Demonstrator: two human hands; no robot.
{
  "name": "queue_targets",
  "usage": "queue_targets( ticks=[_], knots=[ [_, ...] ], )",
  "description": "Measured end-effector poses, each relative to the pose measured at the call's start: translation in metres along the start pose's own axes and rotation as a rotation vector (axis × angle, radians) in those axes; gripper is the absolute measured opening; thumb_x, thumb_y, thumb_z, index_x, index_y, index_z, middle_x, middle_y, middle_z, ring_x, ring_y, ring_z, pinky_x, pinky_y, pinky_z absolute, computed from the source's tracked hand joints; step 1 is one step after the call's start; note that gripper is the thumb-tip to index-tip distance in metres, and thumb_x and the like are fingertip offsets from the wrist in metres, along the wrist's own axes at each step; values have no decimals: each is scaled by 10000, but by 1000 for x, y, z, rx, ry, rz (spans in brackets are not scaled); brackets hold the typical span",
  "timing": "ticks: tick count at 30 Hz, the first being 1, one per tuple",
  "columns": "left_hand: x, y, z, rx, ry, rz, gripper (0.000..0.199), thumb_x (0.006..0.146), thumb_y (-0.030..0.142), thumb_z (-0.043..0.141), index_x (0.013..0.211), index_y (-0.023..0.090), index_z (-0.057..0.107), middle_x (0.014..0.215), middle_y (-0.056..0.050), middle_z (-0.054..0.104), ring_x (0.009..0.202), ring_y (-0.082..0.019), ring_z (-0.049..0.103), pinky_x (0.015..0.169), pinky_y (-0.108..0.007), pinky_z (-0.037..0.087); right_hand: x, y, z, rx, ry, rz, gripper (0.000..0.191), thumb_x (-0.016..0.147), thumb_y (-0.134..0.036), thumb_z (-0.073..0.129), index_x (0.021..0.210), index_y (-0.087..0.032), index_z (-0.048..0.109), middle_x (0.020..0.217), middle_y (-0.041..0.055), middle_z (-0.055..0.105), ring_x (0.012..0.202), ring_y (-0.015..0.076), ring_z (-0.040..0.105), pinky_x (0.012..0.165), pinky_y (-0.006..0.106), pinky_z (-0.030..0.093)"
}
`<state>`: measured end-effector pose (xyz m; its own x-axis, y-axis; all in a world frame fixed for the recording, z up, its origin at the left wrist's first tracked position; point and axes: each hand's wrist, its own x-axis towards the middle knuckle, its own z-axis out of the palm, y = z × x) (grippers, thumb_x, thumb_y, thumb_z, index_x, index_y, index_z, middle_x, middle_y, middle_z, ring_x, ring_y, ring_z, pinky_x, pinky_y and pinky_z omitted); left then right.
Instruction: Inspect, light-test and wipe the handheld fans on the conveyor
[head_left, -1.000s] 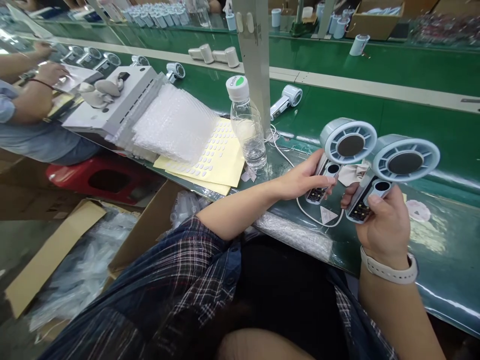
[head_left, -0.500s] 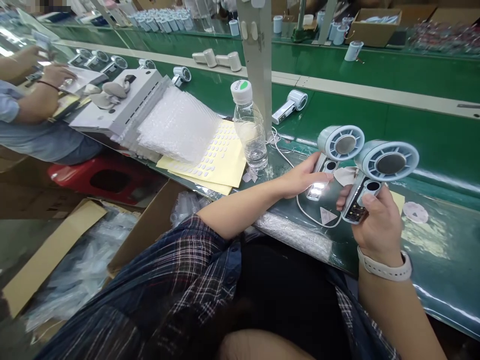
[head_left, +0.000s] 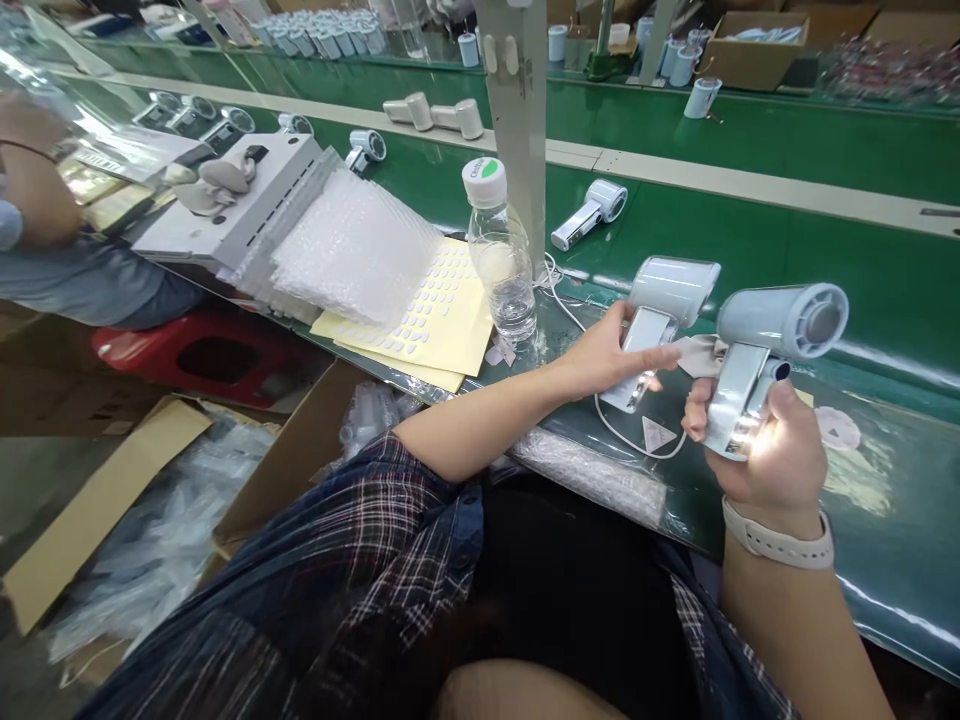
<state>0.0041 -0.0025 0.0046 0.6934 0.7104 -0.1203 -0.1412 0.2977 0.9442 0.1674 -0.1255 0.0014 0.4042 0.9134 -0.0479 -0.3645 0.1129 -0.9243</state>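
My left hand (head_left: 611,355) grips the handle of a light blue handheld fan (head_left: 671,288), its fan head tilted up and turned side-on. In my right hand (head_left: 787,450) is a second light blue fan (head_left: 776,318), held by its shiny handle, with the grille facing right. The two fans are side by side, a small gap between them. A white cloth-like piece (head_left: 699,356) shows between the fans. Below them a white cable (head_left: 637,450) curves over the green table (head_left: 900,500), beside a triangular sticker (head_left: 657,434).
A water bottle (head_left: 504,260) stands by a metal post (head_left: 517,130). To its left are yellow sticker sheets (head_left: 457,340) and bubble-wrap bags (head_left: 352,245). Another fan (head_left: 590,215) lies on the green belt (head_left: 750,250). A person's arm (head_left: 37,200) is at far left.
Both held fans have turned, from grilles and open handles facing me to their smooth sides showing. The co-worker's arm has shifted left. The fan on the belt has moved slightly right.
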Motion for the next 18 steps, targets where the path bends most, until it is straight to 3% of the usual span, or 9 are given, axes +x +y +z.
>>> queue_targets(
  ticks=[2, 4, 7, 10, 14, 18],
  knots=[
    [-1, 0, 0, -17, -75, -4, 659, 887, 655, 775, 1226, 226, 406, 1039, -101, 769, 687, -219, 736, 687, -388, 583, 1, 0, -1, 13, -15, 14, 461, 908, -680, 683, 988, -231, 751, 748, 68, 709, 506, 202, 566, 413, 345, 435],
    [-1, -2, 0, -49, -135, 6, 543, 941, 659, 653, 1148, 247, 367, 945, -64, 761, 647, -218, 726, 634, -359, 564, 1, 0, -2, 14, 26, 12, 491, 937, -706, 662, 957, -228, 773, 824, 94, 723, 636, 249, 663, 456, 372, 500],
    [1, -6, -2, -60, -185, 9, 509, 902, 607, 653, 1129, 257, 361, 892, -26, 734, 691, -242, 756, 649, -360, 579, 0, 0, 0, 33, 77, 31, 429, 928, -656, 722, 1033, -250, 809, 1052, 121, 760, 1052, 346, 757, 693, 472, 660],
    [3, -9, -4, -54, -209, 33, 615, 846, 673, 696, 1172, 262, 374, 902, -28, 731, 719, -268, 775, 679, -393, 598, -2, 0, 2, 60, 19, 31, 388, 903, -628, 768, 1079, -286, 810, 1223, 128, 768, 1260, 397, 712, 881, 602, 677],
    [-1, -6, -4, -102, -292, 67, 737, 799, 780, 762, 1170, 276, 375, 966, -50, 750, 774, -273, 797, 695, -381, 604, -4, 0, 4, 130, -56, -54, 353, 839, -583, 860, 1091, -341, 805, 1221, 108, 796, 1215, 421, 745, 925, 682, 659],
    [-7, -1, -2, -116, -290, 90, 705, 834, 755, 776, 1180, 272, 396, 920, -27, 734, 786, -255, 789, 722, -377, 611, -5, -1, 4, 134, -51, -71, 398, 812, -603, 898, 1102, -345, 810, 1185, 104, 817, 1109, 418, 790, 913, 693, 663]
  ],
)
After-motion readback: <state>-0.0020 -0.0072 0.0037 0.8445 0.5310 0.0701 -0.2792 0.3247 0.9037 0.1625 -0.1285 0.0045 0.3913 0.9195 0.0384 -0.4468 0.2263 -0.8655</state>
